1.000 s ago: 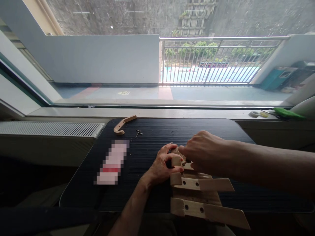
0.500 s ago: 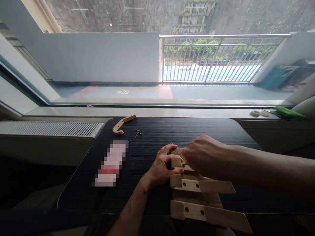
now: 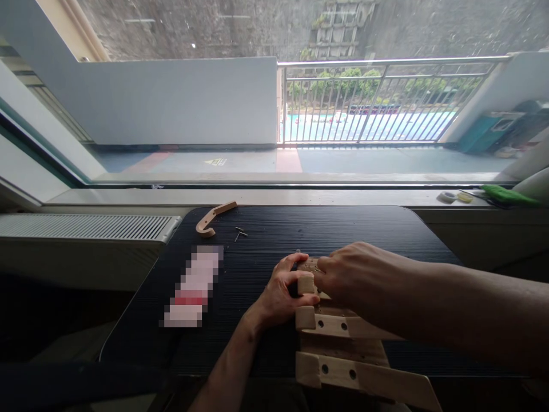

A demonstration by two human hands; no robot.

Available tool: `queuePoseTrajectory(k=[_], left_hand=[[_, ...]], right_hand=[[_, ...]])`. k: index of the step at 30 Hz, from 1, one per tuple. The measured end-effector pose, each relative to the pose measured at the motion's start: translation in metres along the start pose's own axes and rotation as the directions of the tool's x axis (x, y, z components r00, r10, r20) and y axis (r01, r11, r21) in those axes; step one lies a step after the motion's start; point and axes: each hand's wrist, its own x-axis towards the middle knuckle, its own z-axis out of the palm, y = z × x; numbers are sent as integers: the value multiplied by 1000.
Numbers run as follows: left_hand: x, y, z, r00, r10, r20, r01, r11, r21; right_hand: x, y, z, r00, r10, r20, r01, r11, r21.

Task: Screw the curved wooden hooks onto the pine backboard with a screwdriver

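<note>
Steadiness likely matters: left fingers (image 3: 294, 276) grasp the wooden hook (image 3: 306, 284) well in from the worktop's (image 3: 266, 229) near edge; right fingers (image 3: 325, 281) curl alongside, hold hidden.

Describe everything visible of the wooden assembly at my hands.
The wooden assembly looks like pale wood: a flat base crossed by three strips, each with a blocky left end. The nearer two strips each show two dark round holes or fastenings; the nearest extends past the base on the right. It lies toward the near side of the black table. Your left hand has its grip on the farthest strip's left end; your right hand hides much of that strip, so contact there is unclear.
</note>
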Motion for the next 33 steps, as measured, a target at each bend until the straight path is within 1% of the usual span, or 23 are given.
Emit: queuePoseTrajectory(k=[2, 5, 6, 9, 11, 13, 16, 17, 19, 21, 22, 24, 26, 30, 33], left_hand=[[0, -1, 0, 1000, 1, -2, -1, 1000, -1], [-1, -2, 1, 1000, 1, -22, -1, 1000, -5], [0, -3, 1, 1000, 0, -24, 0, 1000, -4], [0, -3, 1, 1000, -4, -14, 4, 1000, 3], [0, -2, 1, 1000, 0, -12, 0, 1000, 3], [0, -3, 1, 1000, 3, -21, -3, 1000, 1], [-1, -4, 2, 1000, 8, -27, -8, 1000, 3], [-1, -4, 2, 1000, 10, -27, -10, 1000, 2], [-1, -4, 2, 1000, 14, -21, -14, 1000, -3], [0, -3, 1, 1000, 13, -14, -13, 1000, -4], [0, -3, 1, 1000, 13, -12, -13, 1000, -3], [0, -3, 1, 1000, 12, -12, -12, 1000, 0], [0, -3, 2, 1000, 9, -14, -9, 1000, 1], [-1, -2, 2, 1000, -5, -12, 5, 1000, 8], [-1, -1, 1, 1000, -12, -6, 12, 1000, 10]], right_hand=[[3, -1, 6, 999, -2, -40, 1, 1000, -14], [8, -1, 8, 996, 34, -88, -38, 999, -37], [9, -1, 6, 995, 59, -79, -63, 997, -44], [8, -1, 0, 988, 156, -3, -156, 984, -90], [5, -2, -6, 981, 193, 37, -187, 974, -124], [1, -3, -12, 974, 221, 38, -215, 967, -134], [-6, -2, -18, 969, 247, -13, -247, 965, -90], [-8, -2, -17, 971, 240, -24, -241, 968, -73], [-9, 0, -12, 984, 176, -27, -177, 983, -36], [-9, 1, 0, 994, 95, -55, -95, 996, 3], [-9, 1, 6, 994, 65, -90, -64, 998, 18], [-9, 1, 18, 983, 46, -180, -42, 999, 22], [-9, 2, 24, 973, 53, -223, -52, 999, 12], [-11, 4, 17, 984, 84, -159, -82, 996, 17], [-8, 8, 9, 992, 18, -128, -13, 999, 39]])
